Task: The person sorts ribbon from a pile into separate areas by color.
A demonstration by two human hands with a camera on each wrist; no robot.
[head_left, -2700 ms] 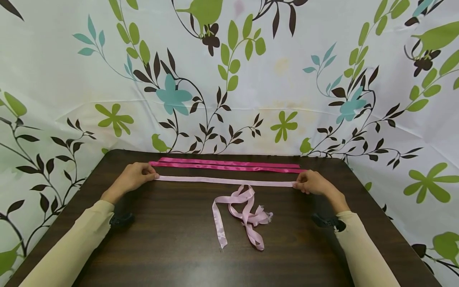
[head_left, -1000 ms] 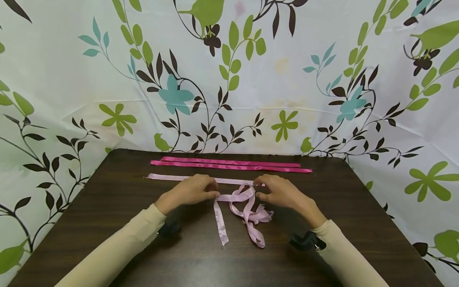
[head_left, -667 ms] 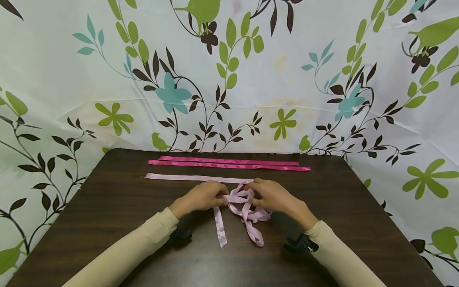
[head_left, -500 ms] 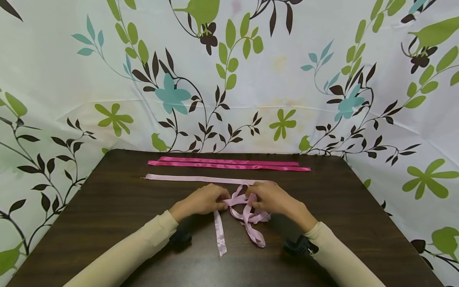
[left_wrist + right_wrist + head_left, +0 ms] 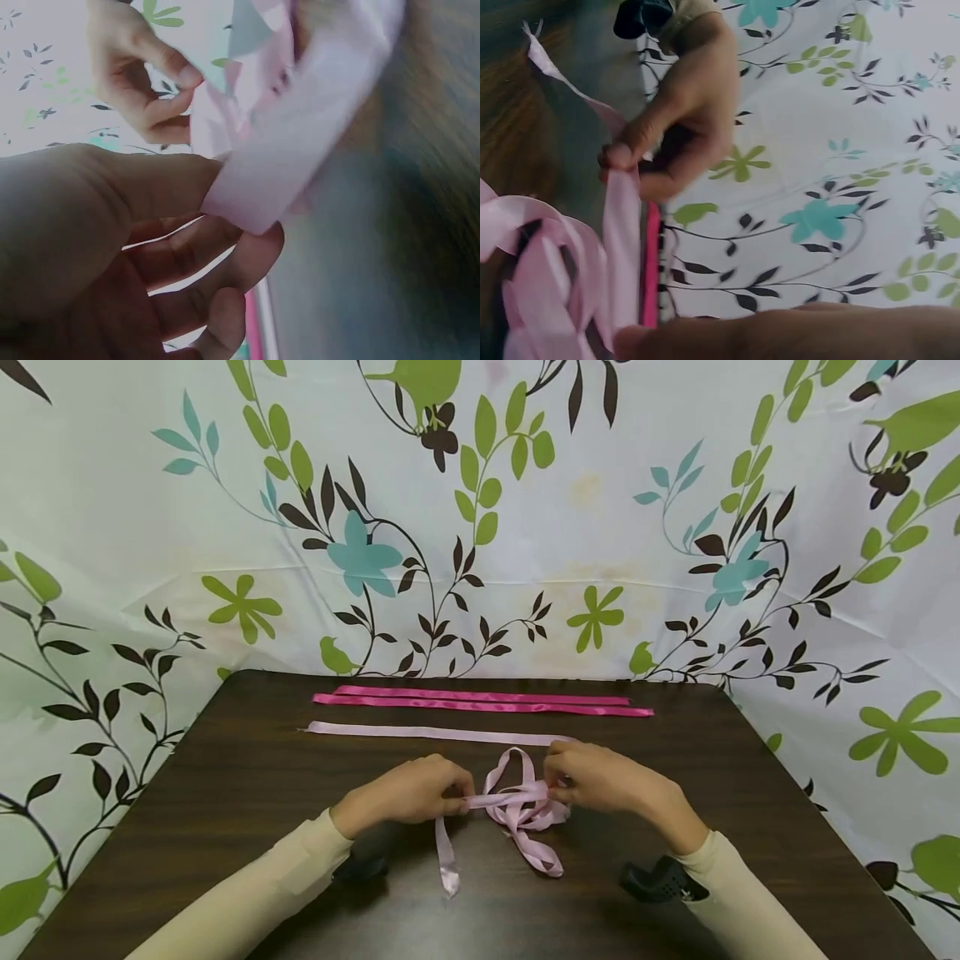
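My left hand [image 5: 408, 791] pinches a light pink satin ribbon [image 5: 527, 814] between thumb and fingers, and its frayed end hangs toward me below that hand. A short span of it runs to my right hand [image 5: 611, 782], which pinches it too. Between and below the hands the rest of this ribbon lies in loose, tangled loops. The left wrist view has the ribbon [image 5: 300, 127] crossing at the left thumb tip. In the right wrist view the left hand [image 5: 682, 120] grips it, with the right hand [image 5: 780, 331] at the bottom edge.
Beyond the hands a second light pink ribbon [image 5: 427, 732] lies straight across the dark wooden table [image 5: 247, 760]; its right end is behind the right hand. Two hot pink ribbons [image 5: 480, 697] lie parallel near the far edge. A leaf-patterned cloth [image 5: 480, 510] hangs behind.
Earlier the hands held the ends of the straight light pink ribbon; they let it go and took the tangled one. Now the hands have drawn apart, stretching a span of it between them.
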